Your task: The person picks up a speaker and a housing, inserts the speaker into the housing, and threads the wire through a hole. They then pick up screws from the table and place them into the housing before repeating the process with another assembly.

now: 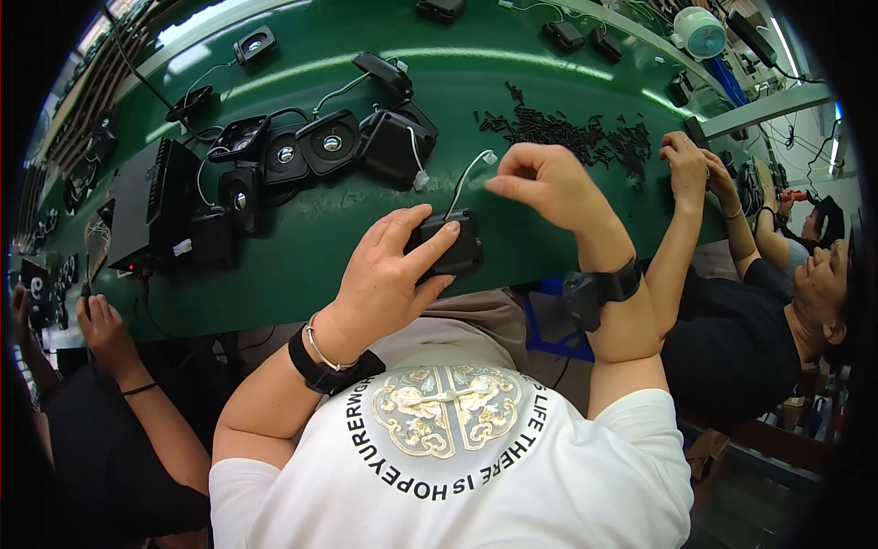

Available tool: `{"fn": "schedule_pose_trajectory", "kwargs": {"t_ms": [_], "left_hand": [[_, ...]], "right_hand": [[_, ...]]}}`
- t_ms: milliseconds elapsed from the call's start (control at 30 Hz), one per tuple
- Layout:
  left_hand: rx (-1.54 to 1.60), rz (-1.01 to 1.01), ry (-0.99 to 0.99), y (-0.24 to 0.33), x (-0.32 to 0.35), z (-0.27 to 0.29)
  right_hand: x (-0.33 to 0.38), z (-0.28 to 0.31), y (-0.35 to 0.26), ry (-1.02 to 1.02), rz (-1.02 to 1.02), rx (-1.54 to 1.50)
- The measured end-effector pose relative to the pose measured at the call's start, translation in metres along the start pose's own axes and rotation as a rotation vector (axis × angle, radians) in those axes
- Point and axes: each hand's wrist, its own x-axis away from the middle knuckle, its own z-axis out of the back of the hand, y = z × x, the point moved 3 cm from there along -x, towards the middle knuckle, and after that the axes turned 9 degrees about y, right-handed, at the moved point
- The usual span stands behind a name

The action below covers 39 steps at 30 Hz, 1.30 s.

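Observation:
My left hand [389, 274] grips a small black box-shaped part [450, 245] that rests at the near edge of the green bench [311, 247]. A thin white wire [468, 174] with a white plug rises from that part. My right hand [549, 188] hovers just above and to the right of it, with its fingers pinched by the wire's plug end. Both wrists wear black bands.
A cluster of black speaker units [311, 151] lies left of centre, and a black box [151, 206] stands further left. A pile of small black screws [576, 133] spreads behind my right hand. A co-worker's hands [690, 169] work at the right; another person's hand [101, 329] at the left.

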Motion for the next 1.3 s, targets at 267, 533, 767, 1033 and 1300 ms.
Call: {"fn": "schedule_pose_trajectory", "kwargs": {"t_ms": [267,533,767,1033,1300], "left_hand": [[-0.004,0.02,0.0,0.004,0.0,0.001],[0.002,0.017,0.0,0.002,-0.001,-0.003],[-0.008,0.003,0.005,-0.004,0.005,-0.007],[0.014,0.002,0.011,-0.005,0.009,-0.013],[0.01,0.005,0.002,0.0,0.007,-0.012]], "right_hand": [[-0.053,0.022,0.037,0.377,0.346,0.508],[-0.04,0.019,0.023,0.324,0.351,0.469],[0.055,-0.036,0.014,0.222,0.077,-0.499],[0.079,-0.063,0.009,0.296,0.422,-0.118],[0.07,-0.034,0.0,0.18,0.182,-0.081]]}}
